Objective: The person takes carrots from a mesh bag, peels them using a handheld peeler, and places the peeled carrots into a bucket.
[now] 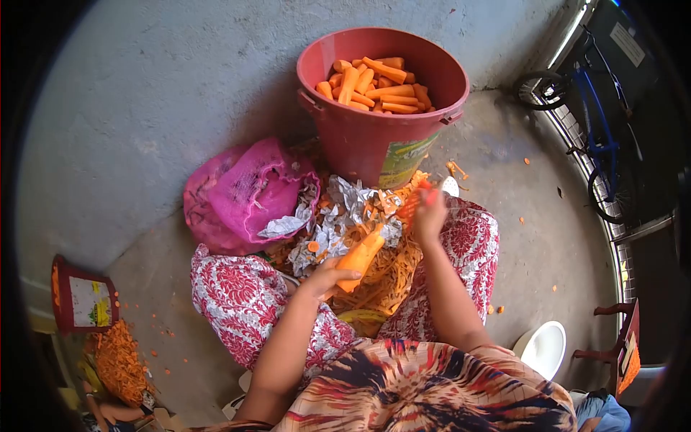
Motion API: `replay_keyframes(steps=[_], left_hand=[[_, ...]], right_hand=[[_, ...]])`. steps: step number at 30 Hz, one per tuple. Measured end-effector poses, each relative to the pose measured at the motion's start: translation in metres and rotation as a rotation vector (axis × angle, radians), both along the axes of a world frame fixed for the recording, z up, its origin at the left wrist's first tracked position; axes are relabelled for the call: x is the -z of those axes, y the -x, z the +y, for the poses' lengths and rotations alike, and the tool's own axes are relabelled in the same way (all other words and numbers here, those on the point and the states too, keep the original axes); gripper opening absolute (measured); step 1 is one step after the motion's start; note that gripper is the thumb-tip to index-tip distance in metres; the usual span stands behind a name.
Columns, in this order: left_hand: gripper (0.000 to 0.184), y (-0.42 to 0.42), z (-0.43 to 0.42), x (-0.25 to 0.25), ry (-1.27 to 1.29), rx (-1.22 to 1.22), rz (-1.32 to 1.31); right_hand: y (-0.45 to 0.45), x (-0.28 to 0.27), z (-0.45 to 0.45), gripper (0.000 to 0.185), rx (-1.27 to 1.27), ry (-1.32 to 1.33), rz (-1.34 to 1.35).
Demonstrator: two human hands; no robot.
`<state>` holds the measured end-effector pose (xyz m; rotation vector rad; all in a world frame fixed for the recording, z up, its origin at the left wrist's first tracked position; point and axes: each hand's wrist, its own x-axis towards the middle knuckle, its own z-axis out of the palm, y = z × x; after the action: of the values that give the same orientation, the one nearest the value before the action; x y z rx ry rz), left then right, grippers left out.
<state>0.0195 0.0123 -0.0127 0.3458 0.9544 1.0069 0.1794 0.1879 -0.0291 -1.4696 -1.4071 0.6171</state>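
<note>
Closest to my eyes is my streaked top [403,385], and past it my knees spread apart in red-and-white patterned cloth [241,302]. Between them I hold 1 thick carrot [360,261] in my left hand [327,279], thumb and fingers wrapped round its near end, the other end tilted up and away. My right hand [432,217] is closed on a red object [430,196], too blurred for me to name, just beyond the carrot and to its right. Under them peelings [392,288] are heaped, with crumpled grey paper [344,205] on the far side.

Toward the floor's [533,245] far edge, by the wall [165,93], stands a big red bucket [353,137] loaded with orange carrots [381,88]; a pink mesh sack [248,191] slumps to its left. At the floor's left edge sits a smaller red bucket [66,299], shavings [122,363] piled just beside it. Near the floor's near right corner I see a white bowl [543,351].
</note>
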Motion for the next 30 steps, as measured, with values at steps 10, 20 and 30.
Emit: replay_keyframes(steps=[10, 20, 30], left_hand=[[0.045, -0.006, 0.007, 0.017, -0.226, 0.083, 0.638], [0.049, 0.004, 0.001, -0.005, -0.279, 0.037, 0.633], [0.053, 0.04, 0.096, -0.137, -0.564, 0.755, 1.23]], right_hand=[[0.041, -0.027, -0.054, 0.014, -0.295, 0.092, 0.108], [-0.016, 0.005, 0.025, 0.02, 0.121, -0.019, -0.01], [0.016, 0.115, -0.03, 0.021, -1.03, 0.605, -0.619]])
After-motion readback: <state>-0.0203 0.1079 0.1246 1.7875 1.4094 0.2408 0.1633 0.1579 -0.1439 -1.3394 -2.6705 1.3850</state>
